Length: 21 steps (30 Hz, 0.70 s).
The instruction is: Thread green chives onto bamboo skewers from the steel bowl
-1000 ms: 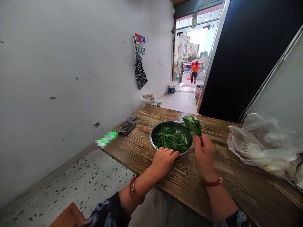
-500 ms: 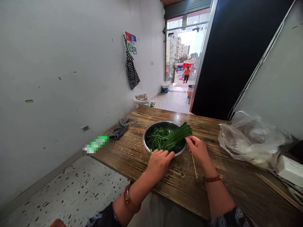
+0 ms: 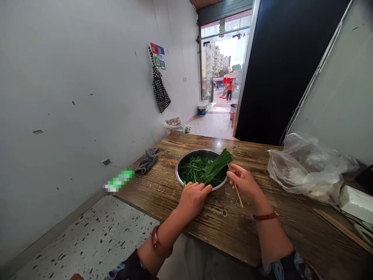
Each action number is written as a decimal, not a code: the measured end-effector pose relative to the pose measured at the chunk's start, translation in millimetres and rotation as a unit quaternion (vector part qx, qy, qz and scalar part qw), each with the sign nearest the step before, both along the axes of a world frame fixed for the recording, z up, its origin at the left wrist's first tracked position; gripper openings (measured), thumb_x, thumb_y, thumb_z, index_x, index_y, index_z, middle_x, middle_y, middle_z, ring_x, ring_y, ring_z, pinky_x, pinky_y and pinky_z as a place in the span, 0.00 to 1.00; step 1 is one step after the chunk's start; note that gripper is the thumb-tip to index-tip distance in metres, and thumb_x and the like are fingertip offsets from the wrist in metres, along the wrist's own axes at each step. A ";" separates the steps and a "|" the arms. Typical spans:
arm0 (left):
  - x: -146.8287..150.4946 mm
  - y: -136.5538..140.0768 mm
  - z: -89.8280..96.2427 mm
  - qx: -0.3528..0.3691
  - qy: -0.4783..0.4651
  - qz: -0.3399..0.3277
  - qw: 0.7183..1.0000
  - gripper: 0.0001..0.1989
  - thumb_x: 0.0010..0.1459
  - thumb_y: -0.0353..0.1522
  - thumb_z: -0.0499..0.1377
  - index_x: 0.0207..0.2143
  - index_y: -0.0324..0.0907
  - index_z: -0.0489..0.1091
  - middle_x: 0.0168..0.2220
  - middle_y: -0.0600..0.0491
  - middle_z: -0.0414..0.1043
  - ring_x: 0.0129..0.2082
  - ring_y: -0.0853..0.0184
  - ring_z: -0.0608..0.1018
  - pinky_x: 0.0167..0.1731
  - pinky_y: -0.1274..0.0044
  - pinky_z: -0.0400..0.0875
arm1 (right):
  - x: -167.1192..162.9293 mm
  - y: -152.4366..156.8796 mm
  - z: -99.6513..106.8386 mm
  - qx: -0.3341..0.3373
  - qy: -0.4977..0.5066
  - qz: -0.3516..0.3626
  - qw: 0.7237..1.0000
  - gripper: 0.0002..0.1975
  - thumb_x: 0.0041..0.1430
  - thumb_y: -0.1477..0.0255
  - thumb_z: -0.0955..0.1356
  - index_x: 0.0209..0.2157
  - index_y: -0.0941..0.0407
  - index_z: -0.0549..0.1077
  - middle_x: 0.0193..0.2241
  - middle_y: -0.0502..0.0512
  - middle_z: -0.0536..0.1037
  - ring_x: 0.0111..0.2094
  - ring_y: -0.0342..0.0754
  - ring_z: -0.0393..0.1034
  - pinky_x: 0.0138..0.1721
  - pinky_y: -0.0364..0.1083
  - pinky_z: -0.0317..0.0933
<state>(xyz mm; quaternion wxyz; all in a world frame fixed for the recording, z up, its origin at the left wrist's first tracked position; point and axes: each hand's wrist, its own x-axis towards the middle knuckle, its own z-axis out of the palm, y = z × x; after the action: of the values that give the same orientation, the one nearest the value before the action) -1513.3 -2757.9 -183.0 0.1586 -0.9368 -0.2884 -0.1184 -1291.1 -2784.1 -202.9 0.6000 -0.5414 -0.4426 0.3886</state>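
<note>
Green leaf bundle (image 3: pixel 219 163) slants over steel bowl (image 3: pixel 176 175) on table (image 3: pixel 163 202); right hand (image 3: pixel 244 181) pinches skewer (image 3: pixel 239 197), left hand (image 3: pixel 192 196) curls at near rim, grip hidden; loose pinch could let skewer twist.

Compared with one second earlier, the bunch of green leaves (image 3: pixel 219 162), then raised at the bowl's (image 3: pixel 176 173) right rim, slants lower across it, right of centre. A thin stick (image 3: pixel 239 197), previously unseen, shows at the right hand (image 3: pixel 244 182). The distant person in orange (image 3: pixel 230 88), upper right, appears smaller.
</note>
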 end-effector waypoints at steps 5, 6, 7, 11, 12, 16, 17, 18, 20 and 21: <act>-6.4 13.9 5.9 -0.014 0.019 0.000 1.000 0.12 0.65 0.31 0.48 0.47 0.46 0.67 0.31 0.54 0.73 0.33 0.64 0.73 0.31 0.71 0.56 | 6.0 5.6 -9.5 -0.024 -0.076 -0.066 0.995 0.28 0.54 0.66 0.66 0.56 0.62 0.64 0.20 0.46 0.70 0.15 0.40 0.62 0.15 0.40 0.57; -6.7 17.0 5.9 -0.013 0.019 0.001 1.000 0.12 0.65 0.31 0.48 0.47 0.46 0.67 0.31 0.54 0.74 0.33 0.64 0.73 0.31 0.71 0.56 | 7.8 7.1 -11.5 -0.026 -0.093 -0.094 0.991 0.26 0.54 0.66 0.66 0.54 0.62 0.67 0.20 0.46 0.70 0.16 0.41 0.63 0.15 0.40 0.57; -6.7 20.4 5.7 -0.011 0.019 0.003 1.000 0.13 0.65 0.31 0.47 0.47 0.46 0.68 0.31 0.54 0.74 0.33 0.64 0.73 0.31 0.71 0.56 | 9.2 8.3 -12.6 -0.028 -0.102 -0.112 0.988 0.24 0.54 0.66 0.66 0.51 0.62 0.69 0.20 0.47 0.71 0.16 0.41 0.63 0.16 0.40 0.57; -3.6 37.3 4.1 -0.006 0.021 0.009 1.000 0.14 0.66 0.32 0.46 0.47 0.46 0.68 0.32 0.53 0.75 0.33 0.64 0.74 0.31 0.71 0.57 | 7.4 6.8 -6.9 -0.041 -0.063 -0.081 0.994 0.24 0.53 0.67 0.66 0.51 0.63 0.68 0.22 0.49 0.72 0.16 0.41 0.63 0.15 0.40 0.56; -2.3 41.9 3.9 -0.006 0.019 0.012 1.000 0.15 0.66 0.32 0.45 0.47 0.45 0.69 0.32 0.53 0.75 0.33 0.64 0.74 0.31 0.71 0.57 | 5.5 5.2 -3.5 -0.039 -0.043 -0.061 0.996 0.26 0.54 0.68 0.66 0.54 0.64 0.66 0.23 0.50 0.73 0.16 0.40 0.63 0.15 0.40 0.56; 3.0 54.8 3.3 -0.009 0.011 0.030 0.999 0.14 0.65 0.32 0.46 0.47 0.45 0.69 0.33 0.52 0.76 0.34 0.64 0.75 0.32 0.72 0.57 | -3.5 1.1 6.9 0.002 0.050 0.004 0.999 0.31 0.52 0.70 0.66 0.58 0.61 0.61 0.28 0.50 0.73 0.19 0.39 0.64 0.16 0.39 0.57; 3.5 55.5 3.2 -0.008 0.008 0.031 0.999 0.14 0.65 0.31 0.47 0.46 0.45 0.70 0.33 0.52 0.76 0.34 0.65 0.75 0.32 0.72 0.58 | -5.4 1.7 7.3 0.016 0.065 0.006 0.998 0.31 0.51 0.70 0.67 0.58 0.60 0.62 0.29 0.50 0.73 0.19 0.39 0.64 0.16 0.39 0.56; 3.5 55.1 3.1 -0.007 0.005 0.029 1.000 0.14 0.65 0.31 0.47 0.46 0.45 0.70 0.33 0.52 0.76 0.34 0.65 0.75 0.32 0.72 0.58 | -7.1 2.9 6.7 0.028 0.076 0.004 0.997 0.30 0.51 0.70 0.67 0.57 0.60 0.63 0.29 0.50 0.73 0.19 0.38 0.63 0.16 0.39 0.55; 1.3 51.2 3.3 -0.009 0.003 0.013 1.000 0.14 0.65 0.31 0.47 0.46 0.45 0.70 0.33 0.52 0.76 0.34 0.65 0.75 0.33 0.72 0.58 | -8.9 6.9 3.6 0.048 0.091 0.003 0.995 0.30 0.50 0.69 0.67 0.56 0.59 0.65 0.30 0.50 0.74 0.19 0.37 0.62 0.16 0.38 0.53; -0.7 48.2 3.6 -0.012 0.004 0.001 1.000 0.14 0.65 0.31 0.47 0.45 0.44 0.70 0.33 0.52 0.76 0.33 0.65 0.75 0.33 0.72 0.58 | -9.0 9.0 1.6 0.052 0.100 0.001 0.994 0.30 0.49 0.69 0.67 0.56 0.58 0.65 0.30 0.50 0.74 0.19 0.37 0.62 0.16 0.38 0.52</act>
<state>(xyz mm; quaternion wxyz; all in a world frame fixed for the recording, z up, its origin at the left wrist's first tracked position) -1514.1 -2709.7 -179.4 0.1485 -0.9389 -0.2900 -0.1111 -1300.2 -2775.0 -201.3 0.6681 -0.4676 -0.4008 0.4175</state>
